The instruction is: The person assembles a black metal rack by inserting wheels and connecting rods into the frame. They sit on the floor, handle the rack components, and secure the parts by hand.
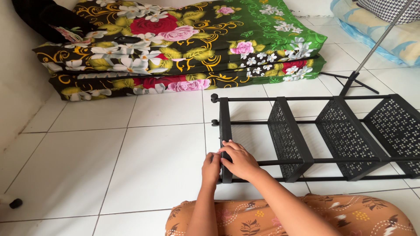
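A black shelf rack point(306, 131) lies on its side on the white tiled floor, with perforated shelves joined by thin rods. Both hands work at the near corner of its end panel. My right hand point(239, 160) lies over the panel's lower edge, fingers curled on it. My left hand point(211, 167) pinches at the same corner from the left side, fingertips touching the panel. What the fingers hold there is hidden.
A folded floral mattress point(183, 43) in green, black and yellow lies behind the rack. A tripod stand point(356, 76) rises at the right, near pale bedding point(376, 30). My patterned orange-clad knees point(280, 216) are at the bottom. A wall point(13, 87) runs along the left.
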